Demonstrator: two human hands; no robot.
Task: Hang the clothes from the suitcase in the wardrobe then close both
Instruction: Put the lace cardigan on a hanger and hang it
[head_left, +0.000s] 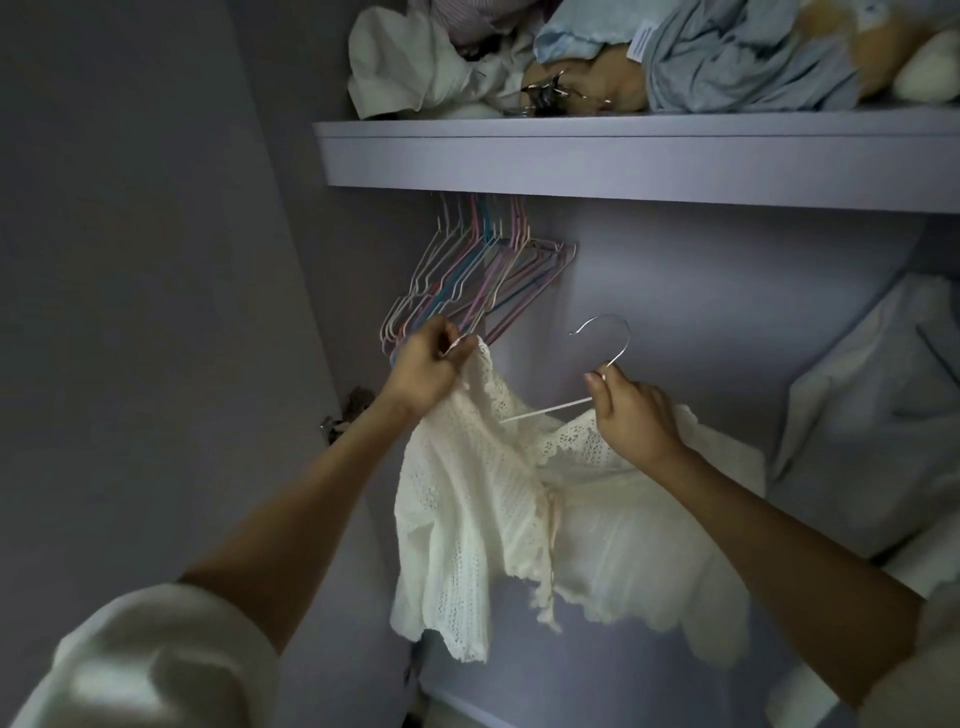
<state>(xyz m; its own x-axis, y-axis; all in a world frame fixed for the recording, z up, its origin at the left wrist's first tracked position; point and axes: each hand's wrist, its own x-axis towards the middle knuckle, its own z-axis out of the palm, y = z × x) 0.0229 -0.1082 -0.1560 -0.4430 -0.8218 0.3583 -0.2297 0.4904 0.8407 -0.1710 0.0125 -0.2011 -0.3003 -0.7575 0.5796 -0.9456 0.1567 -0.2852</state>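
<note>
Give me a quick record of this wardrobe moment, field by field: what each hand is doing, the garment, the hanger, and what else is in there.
left hand: pinches the top edge of the white lace top
right hand: grips the neck of the white wire hanger
garment: partly on the hanger, one shoulder not yet seated
hanger: hook free, not on any rail
spare hangers: pastel bunch hanging under the shelf
on shelf: crumpled clothes
far right: a pale garment hanging
suitcase: not in view
</note>
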